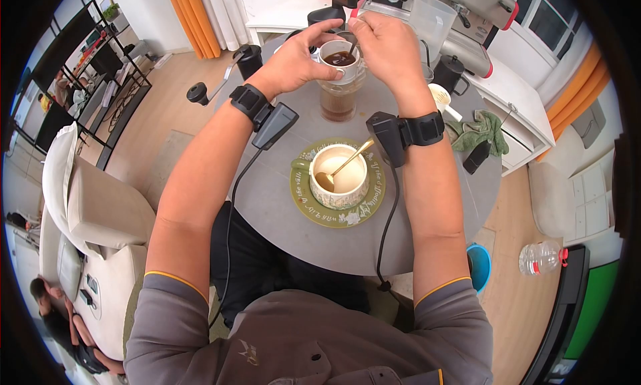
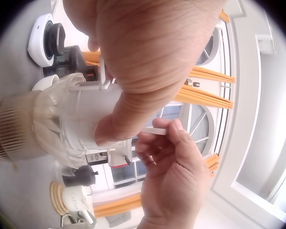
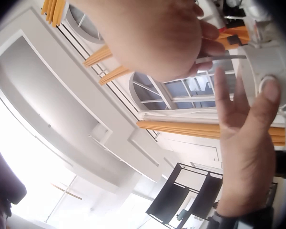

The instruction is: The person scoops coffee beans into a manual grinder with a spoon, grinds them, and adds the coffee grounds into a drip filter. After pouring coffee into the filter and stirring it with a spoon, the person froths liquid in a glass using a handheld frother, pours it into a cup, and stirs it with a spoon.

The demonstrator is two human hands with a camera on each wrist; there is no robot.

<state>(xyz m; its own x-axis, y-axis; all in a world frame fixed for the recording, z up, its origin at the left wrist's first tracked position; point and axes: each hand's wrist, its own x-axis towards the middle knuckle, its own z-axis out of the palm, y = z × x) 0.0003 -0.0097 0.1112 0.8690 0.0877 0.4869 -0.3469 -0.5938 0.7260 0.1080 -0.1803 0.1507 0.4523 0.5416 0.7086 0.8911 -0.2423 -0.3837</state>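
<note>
My left hand [image 1: 298, 61] grips a white cup-shaped dripper [image 1: 332, 51], thumb at its near side and fingers round the far side. Dark coffee [image 1: 340, 59] fills part of it. The dripper stands on a ribbed glass [image 1: 338, 108] that has brownish liquid in it; a pale pleated piece [image 2: 50, 114] shows between them in the left wrist view. My right hand [image 1: 389, 48] pinches the thin handle of a spoon [image 3: 224, 58] over the rim; the spoon's lower end is hidden. Nearer me, a cream mug [image 1: 339, 197] with a gold spoon [image 1: 347, 163] stands on a green plate [image 1: 302, 201].
At the table's right are a white cup [image 1: 441, 94], a black pitcher [image 1: 449, 71], a green cloth [image 1: 482, 131] and a small dark bottle [image 1: 477, 158]. An espresso machine [image 1: 467, 41] stands behind. A black grinder with a crank [image 1: 248, 59] is at the left edge.
</note>
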